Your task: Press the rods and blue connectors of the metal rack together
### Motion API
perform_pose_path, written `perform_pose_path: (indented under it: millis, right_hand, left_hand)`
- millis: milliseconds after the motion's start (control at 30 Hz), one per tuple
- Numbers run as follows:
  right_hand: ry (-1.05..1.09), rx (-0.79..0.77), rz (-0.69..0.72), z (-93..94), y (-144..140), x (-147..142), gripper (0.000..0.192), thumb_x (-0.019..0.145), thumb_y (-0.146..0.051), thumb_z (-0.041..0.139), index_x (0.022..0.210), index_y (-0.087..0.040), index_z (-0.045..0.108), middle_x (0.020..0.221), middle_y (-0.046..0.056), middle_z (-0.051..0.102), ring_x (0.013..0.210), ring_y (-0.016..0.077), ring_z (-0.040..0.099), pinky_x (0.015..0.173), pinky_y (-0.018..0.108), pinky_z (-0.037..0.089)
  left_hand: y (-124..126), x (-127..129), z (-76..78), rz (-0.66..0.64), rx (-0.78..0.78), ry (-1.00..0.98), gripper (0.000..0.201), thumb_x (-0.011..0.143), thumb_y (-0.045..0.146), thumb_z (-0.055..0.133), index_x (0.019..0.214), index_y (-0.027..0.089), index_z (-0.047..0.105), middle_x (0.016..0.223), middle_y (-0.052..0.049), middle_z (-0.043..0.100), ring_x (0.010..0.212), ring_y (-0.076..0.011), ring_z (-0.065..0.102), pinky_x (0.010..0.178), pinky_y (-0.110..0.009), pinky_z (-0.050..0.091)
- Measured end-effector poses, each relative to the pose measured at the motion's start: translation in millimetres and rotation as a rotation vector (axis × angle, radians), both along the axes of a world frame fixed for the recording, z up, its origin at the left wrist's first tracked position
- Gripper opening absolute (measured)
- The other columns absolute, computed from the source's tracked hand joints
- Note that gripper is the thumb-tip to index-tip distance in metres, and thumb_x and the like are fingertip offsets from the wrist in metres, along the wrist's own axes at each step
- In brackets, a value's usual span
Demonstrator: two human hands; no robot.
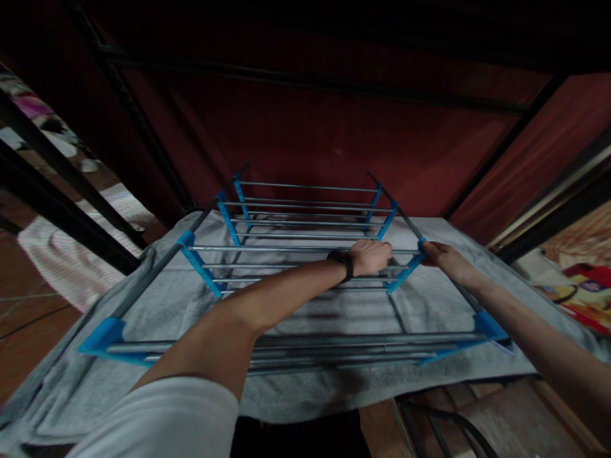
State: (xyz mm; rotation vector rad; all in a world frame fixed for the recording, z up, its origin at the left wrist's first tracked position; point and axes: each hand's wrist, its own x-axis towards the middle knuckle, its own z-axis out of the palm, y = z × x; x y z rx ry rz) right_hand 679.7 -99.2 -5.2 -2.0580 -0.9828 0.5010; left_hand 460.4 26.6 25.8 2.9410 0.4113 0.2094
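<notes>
Blue plastic connectors join the metal shoe rack (305, 254), lying on its side on a grey towel (334, 381), likely as padding. Left hand (372, 256) wraps one rail; right hand (436, 254) pinches a corner connector (422, 245), steadying the frame.

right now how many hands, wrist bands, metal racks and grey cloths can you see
Bare hands: 2, left hand gripping a silver crossbar, right hand at a blue plastic joint
Black wrist band: 1
Silver-barred metal rack with blue plastic joints: 1
Grey cloth lying under the rack: 1
Total: 5
</notes>
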Motion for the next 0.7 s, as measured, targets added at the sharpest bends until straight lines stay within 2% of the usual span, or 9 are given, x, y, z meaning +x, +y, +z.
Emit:
perform_pose_path:
  millis: [133, 200, 367, 467, 533, 700]
  right_hand:
    - [-0.023, -0.015, 0.005, 1.8, 2.9, -1.4, 0.033, 0.097, -0.043, 0.048, 0.089, -0.016, 0.066, 0.088, 0.011, 0.072, 0.082, 0.0203, 0.070, 0.082, 0.030, 0.057]
    - [-0.027, -0.024, 0.003, 3.9, 4.2, -3.8, 0.034, 0.098, -0.042, 0.047, 0.088, -0.015, 0.065, 0.088, 0.011, 0.072, 0.082, 0.0199, 0.070, 0.079, 0.029, 0.057]
    - [0.004, -0.027, -0.003, 14.3, 3.1, -14.6, 0.034, 0.099, -0.042, 0.044, 0.097, -0.014, 0.062, 0.099, 0.012, 0.070, 0.077, 0.0167, 0.066, 0.068, 0.024, 0.056]
    - [0.020, -0.049, -0.016, 21.5, 2.3, -20.2, 0.035, 0.099, -0.046, 0.046, 0.100, -0.014, 0.061, 0.104, 0.012, 0.069, 0.072, 0.0147, 0.064, 0.060, 0.022, 0.054]
    - [0.026, -0.071, -0.027, 25.3, 3.1, -22.4, 0.034, 0.097, -0.047, 0.051, 0.098, -0.014, 0.060, 0.103, 0.011, 0.069, 0.068, 0.0135, 0.063, 0.056, 0.021, 0.053]
    - [0.013, -0.092, -0.027, 30.7, 7.2, -23.2, 0.027, 0.095, -0.038, 0.059, 0.083, -0.014, 0.057, 0.080, 0.006, 0.067, 0.057, 0.0127, 0.062, 0.056, 0.023, 0.053]
  left_hand:
    - [-0.9, -1.3, 1.9, 0.012, 0.019, 0.006, 0.031, 0.097, 0.032, 0.041, 0.112, 0.016, 0.063, 0.105, -0.016, 0.070, 0.102, -0.0279, 0.067, 0.082, -0.037, 0.050]
    - [-0.9, -2.6, 4.7, -0.021, 0.020, 0.013, 0.031, 0.097, 0.033, 0.042, 0.114, 0.016, 0.061, 0.113, -0.016, 0.067, 0.105, -0.0267, 0.065, 0.085, -0.036, 0.049]
    - [6.5, -20.5, 25.0, -0.089, 0.067, -0.007, 0.041, 0.097, 0.042, 0.043, 0.128, 0.019, 0.055, 0.132, -0.014, 0.053, 0.120, -0.0268, 0.053, 0.101, -0.040, 0.040]
    - [20.4, -48.9, 44.2, -0.046, 0.119, 0.042, 0.044, 0.097, 0.041, 0.043, 0.136, 0.021, 0.050, 0.136, -0.013, 0.050, 0.125, -0.0274, 0.048, 0.105, -0.042, 0.035]
    - [33.6, -75.1, 55.7, 0.041, 0.162, 0.104, 0.046, 0.096, 0.040, 0.045, 0.138, 0.022, 0.048, 0.140, -0.012, 0.047, 0.127, -0.0276, 0.046, 0.106, -0.041, 0.034]
    - [77.1, -163.1, 72.7, 0.216, 0.244, 0.107, 0.055, 0.096, 0.052, 0.040, 0.143, 0.024, 0.044, 0.144, -0.009, 0.045, 0.131, -0.0256, 0.044, 0.106, -0.037, 0.034]
